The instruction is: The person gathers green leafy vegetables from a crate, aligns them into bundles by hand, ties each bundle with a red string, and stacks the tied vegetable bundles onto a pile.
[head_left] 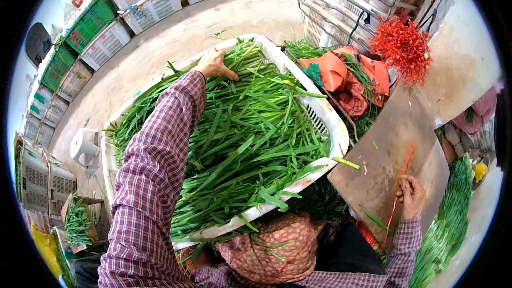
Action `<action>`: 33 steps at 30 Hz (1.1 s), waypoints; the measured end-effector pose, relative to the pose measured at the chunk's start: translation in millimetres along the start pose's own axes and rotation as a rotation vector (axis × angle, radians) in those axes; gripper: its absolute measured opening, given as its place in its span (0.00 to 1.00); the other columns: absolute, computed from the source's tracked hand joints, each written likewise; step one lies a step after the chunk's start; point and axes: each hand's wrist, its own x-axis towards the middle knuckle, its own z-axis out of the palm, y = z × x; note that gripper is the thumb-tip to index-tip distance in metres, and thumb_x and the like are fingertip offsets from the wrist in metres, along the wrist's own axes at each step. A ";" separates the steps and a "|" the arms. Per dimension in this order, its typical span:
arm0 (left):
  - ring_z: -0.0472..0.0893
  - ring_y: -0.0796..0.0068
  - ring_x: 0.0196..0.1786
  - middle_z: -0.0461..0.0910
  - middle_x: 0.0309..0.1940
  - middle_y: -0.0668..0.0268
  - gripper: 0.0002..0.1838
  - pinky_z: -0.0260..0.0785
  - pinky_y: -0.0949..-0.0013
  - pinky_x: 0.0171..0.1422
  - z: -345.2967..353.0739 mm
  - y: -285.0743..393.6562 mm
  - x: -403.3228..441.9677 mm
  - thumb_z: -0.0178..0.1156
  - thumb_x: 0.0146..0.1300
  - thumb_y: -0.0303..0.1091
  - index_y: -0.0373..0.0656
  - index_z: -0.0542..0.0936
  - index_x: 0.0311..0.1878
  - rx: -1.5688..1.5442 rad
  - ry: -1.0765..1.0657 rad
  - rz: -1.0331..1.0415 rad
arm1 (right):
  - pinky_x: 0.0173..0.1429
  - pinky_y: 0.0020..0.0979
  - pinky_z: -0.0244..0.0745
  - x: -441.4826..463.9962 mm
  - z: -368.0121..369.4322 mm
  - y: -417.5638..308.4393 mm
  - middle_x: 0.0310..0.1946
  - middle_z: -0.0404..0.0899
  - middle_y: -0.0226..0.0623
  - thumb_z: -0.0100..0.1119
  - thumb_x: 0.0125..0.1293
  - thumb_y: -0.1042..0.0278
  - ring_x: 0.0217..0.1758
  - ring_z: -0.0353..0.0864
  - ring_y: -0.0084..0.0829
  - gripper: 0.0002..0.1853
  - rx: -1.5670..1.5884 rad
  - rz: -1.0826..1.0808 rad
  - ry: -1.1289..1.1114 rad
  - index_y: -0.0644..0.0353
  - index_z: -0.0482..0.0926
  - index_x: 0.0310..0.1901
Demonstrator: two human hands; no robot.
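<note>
A white basket point(340, 122) full of long green leafy stalks point(240, 128) fills the middle of the head view. My left hand point(216, 66) reaches over its far side, thumb apart from the fingers, resting on the stalks near the rim; nothing is visibly held. At the right, my right hand point(410, 192) pinches a thin red tie point(408, 160) above a brown board point(384, 144). A bundle of red ties point(401, 49) stands beyond the board. One loose stalk point(346, 163) lies across the basket's near right corner.
Stacked white crates point(144, 5) and green crates point(90, 24) line the far and left sides. Orange-red bags point(352, 80) lie behind the basket. A white stool-like object point(84, 147) stands left. More green stalks point(445, 224) lie at the right.
</note>
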 end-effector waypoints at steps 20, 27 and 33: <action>0.80 0.56 0.46 0.81 0.40 0.51 0.39 0.72 0.60 0.51 12.8 4.1 -14.0 0.71 0.36 0.51 0.33 0.76 0.50 -0.056 0.366 0.006 | 0.33 0.24 0.79 8.2 19.4 -81.8 0.35 0.79 0.35 0.52 0.67 0.77 0.31 0.79 0.23 0.07 -0.083 -0.229 -0.089 0.64 0.81 0.41; 0.83 0.60 0.39 0.83 0.36 0.52 0.35 0.75 0.63 0.47 -21.1 -0.1 -51.3 0.70 0.39 0.46 0.35 0.78 0.52 -0.268 0.559 0.012 | 0.42 0.28 0.78 44.8 72.0 -168.0 0.36 0.83 0.38 0.55 0.63 0.78 0.36 0.82 0.27 0.07 -0.092 -0.537 -0.265 0.65 0.81 0.41; 0.83 0.65 0.38 0.84 0.36 0.54 0.32 0.74 0.66 0.48 -42.4 -2.7 -89.0 0.69 0.39 0.42 0.34 0.79 0.51 -0.418 0.565 0.077 | 0.55 0.32 0.77 84.5 178.0 -210.4 0.50 0.80 0.45 0.69 0.59 0.59 0.49 0.81 0.30 0.31 0.176 -0.402 -0.531 0.66 0.71 0.60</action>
